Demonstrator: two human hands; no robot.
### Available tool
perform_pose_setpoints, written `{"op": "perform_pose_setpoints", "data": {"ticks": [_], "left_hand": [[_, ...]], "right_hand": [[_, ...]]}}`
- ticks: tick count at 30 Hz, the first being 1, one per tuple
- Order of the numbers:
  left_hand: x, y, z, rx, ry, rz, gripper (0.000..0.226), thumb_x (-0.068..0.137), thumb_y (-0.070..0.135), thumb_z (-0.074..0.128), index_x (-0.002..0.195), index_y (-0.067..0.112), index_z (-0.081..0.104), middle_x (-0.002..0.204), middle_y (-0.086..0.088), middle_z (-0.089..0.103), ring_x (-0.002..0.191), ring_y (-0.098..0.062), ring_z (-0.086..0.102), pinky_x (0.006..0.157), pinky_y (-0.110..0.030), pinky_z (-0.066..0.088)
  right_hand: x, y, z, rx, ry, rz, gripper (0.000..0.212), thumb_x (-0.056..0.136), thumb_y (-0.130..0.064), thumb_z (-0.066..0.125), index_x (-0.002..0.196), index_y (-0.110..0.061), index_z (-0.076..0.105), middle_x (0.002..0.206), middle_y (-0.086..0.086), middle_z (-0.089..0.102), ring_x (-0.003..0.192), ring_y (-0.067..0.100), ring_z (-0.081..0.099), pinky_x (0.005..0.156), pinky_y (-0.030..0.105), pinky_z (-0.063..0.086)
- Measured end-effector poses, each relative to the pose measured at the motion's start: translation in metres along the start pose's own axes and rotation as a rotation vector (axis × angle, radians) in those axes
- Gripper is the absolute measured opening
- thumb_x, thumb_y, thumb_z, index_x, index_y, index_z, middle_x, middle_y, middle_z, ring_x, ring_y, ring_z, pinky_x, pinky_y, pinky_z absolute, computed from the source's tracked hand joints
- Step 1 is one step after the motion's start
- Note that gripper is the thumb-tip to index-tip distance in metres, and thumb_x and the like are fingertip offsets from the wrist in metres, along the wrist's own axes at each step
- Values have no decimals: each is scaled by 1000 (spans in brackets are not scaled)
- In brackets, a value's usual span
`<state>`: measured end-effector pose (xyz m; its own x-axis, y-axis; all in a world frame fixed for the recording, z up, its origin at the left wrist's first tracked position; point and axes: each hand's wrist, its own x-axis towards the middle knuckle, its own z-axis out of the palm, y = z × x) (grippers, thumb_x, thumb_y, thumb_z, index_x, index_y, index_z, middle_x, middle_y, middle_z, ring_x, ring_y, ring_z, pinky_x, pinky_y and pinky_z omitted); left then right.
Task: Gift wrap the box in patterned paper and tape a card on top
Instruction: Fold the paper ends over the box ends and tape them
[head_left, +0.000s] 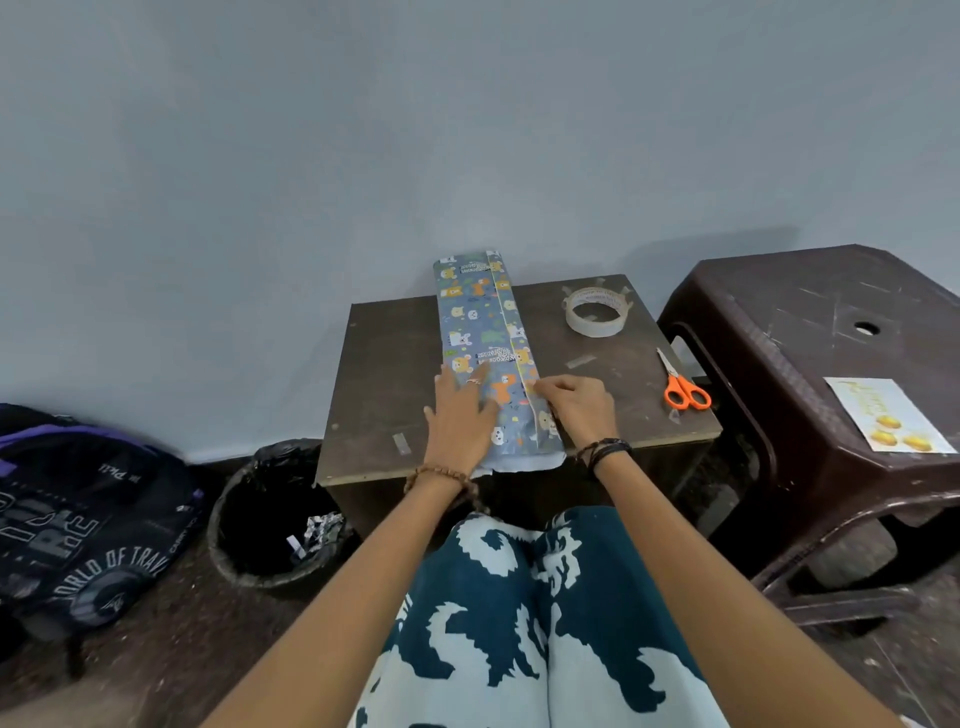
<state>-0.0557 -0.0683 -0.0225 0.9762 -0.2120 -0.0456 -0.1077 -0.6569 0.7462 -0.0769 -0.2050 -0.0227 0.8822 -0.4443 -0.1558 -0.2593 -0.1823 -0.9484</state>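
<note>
A long narrow box wrapped in blue animal-patterned paper (480, 322) lies lengthwise on the small brown table (384, 374), its far end against the wall. My left hand (460, 415) presses flat on the paper near the box's near end. My right hand (574, 408) pinches the overlapping paper edge along the seam on the box's right side. A tape roll (596, 312) with several cut strips stuck on its rim sits at the table's back right. The card (888, 415), white with yellow shapes, lies on the plastic stool to the right.
Orange-handled scissors (683, 384) lie at the table's right edge. A dark brown plastic stool (810, 332) stands to the right. A black-lined bin (275, 519) with paper scraps sits on the floor to the left, beside a dark backpack (83, 514). Tape bits stick to the tabletop.
</note>
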Motion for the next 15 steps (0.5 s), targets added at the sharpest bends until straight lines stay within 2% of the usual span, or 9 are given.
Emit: {"op": "perform_pose_setpoints", "data": {"ticks": [2,3,4,5,6,7,9,11,15], "left_hand": [[-13,-13,-2,-152,55,-1,47,97,14,40,143,19,34,157,-8,7,143,-17,7,113,-26,13],[-20,-18,-4,-230,75,-9,47,97,12,39,144,16,33,155,-6,17,140,-14,19,102,-11,18],[-25,-24,-5,-305,84,-18,47,98,10,38,144,14,31,148,-1,33,131,-10,33,90,-4,24],[-31,-27,-6,-354,77,-17,47,99,10,38,145,13,30,133,6,47,116,-4,44,82,-3,29],[-36,-30,-6,-363,64,-7,48,99,11,38,146,13,28,118,11,51,104,0,46,79,-4,33],[-39,-32,-5,-350,50,6,48,99,12,38,146,14,26,112,12,52,101,-1,47,81,-7,34],[-42,-36,-6,-291,30,32,49,99,13,41,146,13,27,127,3,51,117,-9,46,92,-11,33],[-41,-38,-11,-180,0,88,50,96,11,48,144,12,32,150,-4,32,136,-13,31,104,-17,27],[-41,-41,-18,5,-30,155,63,86,13,65,142,16,36,153,-4,23,137,-17,31,111,-34,30]], "right_hand": [[-4,8,-3,61,17,34,20,87,-26,62,81,-12,74,83,8,70,90,28,66,92,44,50],[-4,16,-4,98,23,62,20,88,-25,61,77,-14,73,83,9,71,90,29,67,91,48,50],[-6,22,-5,128,22,80,19,89,-22,59,79,-14,73,84,9,72,90,28,67,91,49,50],[-9,24,-5,133,20,73,18,89,-19,57,85,-12,74,86,8,72,91,27,67,91,49,50],[-15,24,-6,114,25,41,18,90,-16,57,92,-11,74,89,7,72,93,25,67,92,47,50],[-21,22,-7,90,28,-1,19,90,-14,57,98,-10,73,93,6,72,94,22,66,94,44,49],[-32,20,-11,56,-5,-90,23,91,-9,56,109,-9,69,101,3,70,97,14,62,93,32,49],[-39,21,-16,2,-57,-185,29,91,-3,54,117,-9,65,109,2,66,102,10,59,91,20,46],[-39,24,-19,-144,-159,-258,44,87,12,45,123,-8,59,126,8,59,120,15,53,104,25,39]]}}
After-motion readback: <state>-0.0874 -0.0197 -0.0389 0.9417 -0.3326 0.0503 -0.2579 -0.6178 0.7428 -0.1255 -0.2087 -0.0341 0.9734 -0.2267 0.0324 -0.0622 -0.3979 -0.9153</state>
